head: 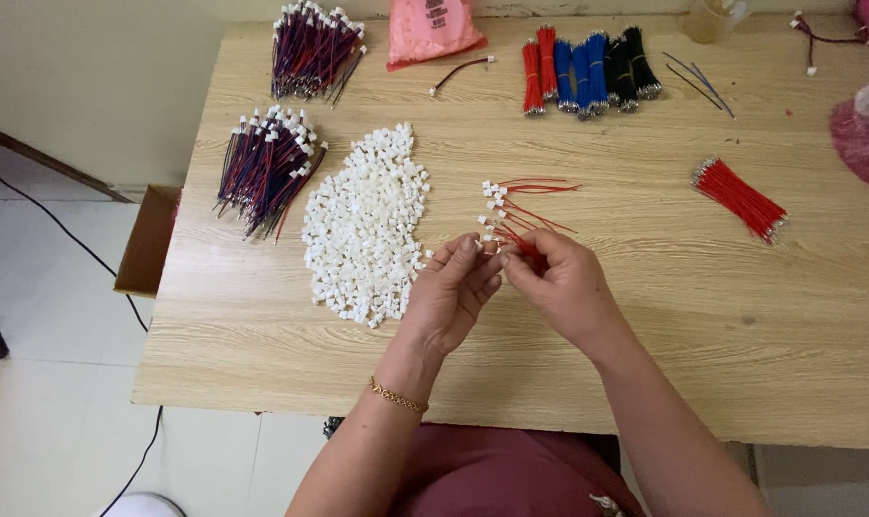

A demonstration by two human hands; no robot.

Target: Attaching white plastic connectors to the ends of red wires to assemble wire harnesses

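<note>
Workpiece: thin red wire (519,239) with small white connector (493,248), pinched between both hands above table centre.
Handling: judged very light; wire limp and springy, connector rigid, small, easily dropped; best gripped at connector body and at wire just behind it.
Left hand (451,292): fingers curled, tips closed on connector end.
Right hand (561,282): fingertips closed on wire.
Finished pieces (516,206): red leads with white ends, just beyond hands.
Loose housings (367,225): heap of white plastic blocks, left of hands.
Red wire bundle (741,198): well apart, right.
Table (645,325): pale wood-grain, matt.
</note>
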